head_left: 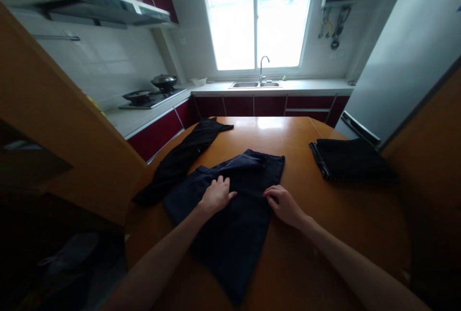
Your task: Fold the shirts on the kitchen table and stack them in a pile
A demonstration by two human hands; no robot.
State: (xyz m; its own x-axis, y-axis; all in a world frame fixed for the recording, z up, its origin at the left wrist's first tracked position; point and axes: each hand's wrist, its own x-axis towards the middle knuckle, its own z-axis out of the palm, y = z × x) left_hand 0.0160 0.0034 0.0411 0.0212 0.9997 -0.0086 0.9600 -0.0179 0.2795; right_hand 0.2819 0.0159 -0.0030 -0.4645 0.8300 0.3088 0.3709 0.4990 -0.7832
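A dark navy garment [241, 224], which looks like a pair of shorts, lies spread on the round wooden table in front of me. My left hand [217, 195] rests on its upper middle with the fingers stretched and the thumb apart. At the garment's right edge, my right hand [283, 204] has its fingers curled together on the cloth's rim. Just left of the shorts, a long black garment [180, 160] is laid slantwise. A folded stack of black cloth [351, 160] sits on the table's right side.
The wooden table [298, 133] reaches toward a counter with a sink [245, 84] under the window. On the left, pans [163, 82] stand on a stove. A refrigerator [399, 56] is at the right, and a wooden panel [72, 124] borders the left.
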